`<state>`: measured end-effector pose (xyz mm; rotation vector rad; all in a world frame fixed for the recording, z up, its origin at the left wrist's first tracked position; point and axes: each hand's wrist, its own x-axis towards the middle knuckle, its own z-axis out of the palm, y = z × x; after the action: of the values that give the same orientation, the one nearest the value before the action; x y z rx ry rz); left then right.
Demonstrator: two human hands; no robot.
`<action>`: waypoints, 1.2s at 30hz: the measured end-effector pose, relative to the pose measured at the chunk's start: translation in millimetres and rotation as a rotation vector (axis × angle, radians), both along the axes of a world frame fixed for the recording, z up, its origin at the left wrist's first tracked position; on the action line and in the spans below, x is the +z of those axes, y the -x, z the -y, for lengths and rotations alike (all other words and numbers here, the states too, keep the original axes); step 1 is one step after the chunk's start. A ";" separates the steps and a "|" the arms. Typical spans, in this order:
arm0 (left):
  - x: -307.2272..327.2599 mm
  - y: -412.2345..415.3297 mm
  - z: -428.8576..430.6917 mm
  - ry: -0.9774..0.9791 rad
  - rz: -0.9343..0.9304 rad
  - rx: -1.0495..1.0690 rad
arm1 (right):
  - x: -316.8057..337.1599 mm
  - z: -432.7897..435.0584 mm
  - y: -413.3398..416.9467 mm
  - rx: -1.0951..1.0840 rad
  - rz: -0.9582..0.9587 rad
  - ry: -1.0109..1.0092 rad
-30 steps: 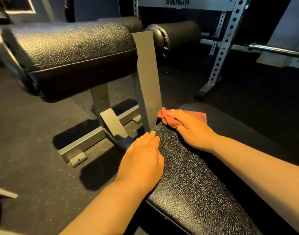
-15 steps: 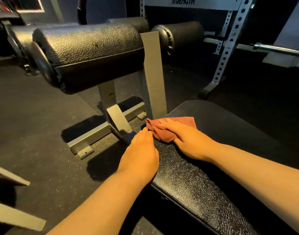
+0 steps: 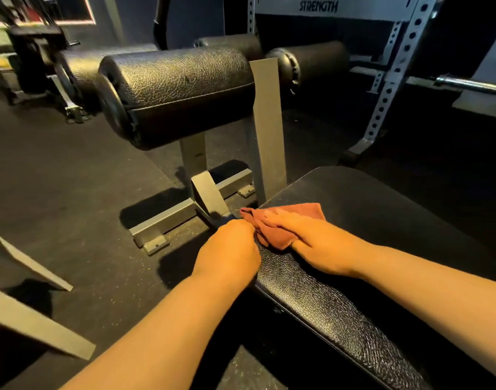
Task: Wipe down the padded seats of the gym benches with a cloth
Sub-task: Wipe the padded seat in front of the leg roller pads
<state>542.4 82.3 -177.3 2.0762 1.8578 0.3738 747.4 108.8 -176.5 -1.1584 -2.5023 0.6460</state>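
A black textured bench seat pad (image 3: pixel 382 220) runs from the lower right toward the centre. On its far left end lies a rust-red cloth (image 3: pixel 311 210). My right hand (image 3: pixel 317 243) lies on the cloth with straight fingers and presses it onto the pad. My left hand (image 3: pixel 230 249) sits right beside the cloth at the pad's left edge. Its fingers curl down over that edge, and the fingertips are hidden.
A grey upright post (image 3: pixel 269 130) rises just beyond the cloth and carries black roller pads (image 3: pixel 179 91). The bench's grey base frame (image 3: pixel 171 220) rests on dark rubber floor. A perforated rack upright (image 3: pixel 390 88) and a barbell (image 3: pixel 472 84) stand behind right. Grey bars (image 3: pixel 36 327) jut in lower left.
My right hand has dragged the cloth back toward me and leftward along the pad's end. My left hand went from lying flat to curling its fingers over the edge. The view shifted left.
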 end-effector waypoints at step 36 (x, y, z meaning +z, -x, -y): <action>28.4 4.0 12.9 0.012 0.025 0.041 | -17.0 55.6 37.7 -0.070 0.028 -0.070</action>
<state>538.4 69.5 -148.9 2.0185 1.8861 0.3962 709.7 53.2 -193.5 -1.2315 -2.4743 0.5227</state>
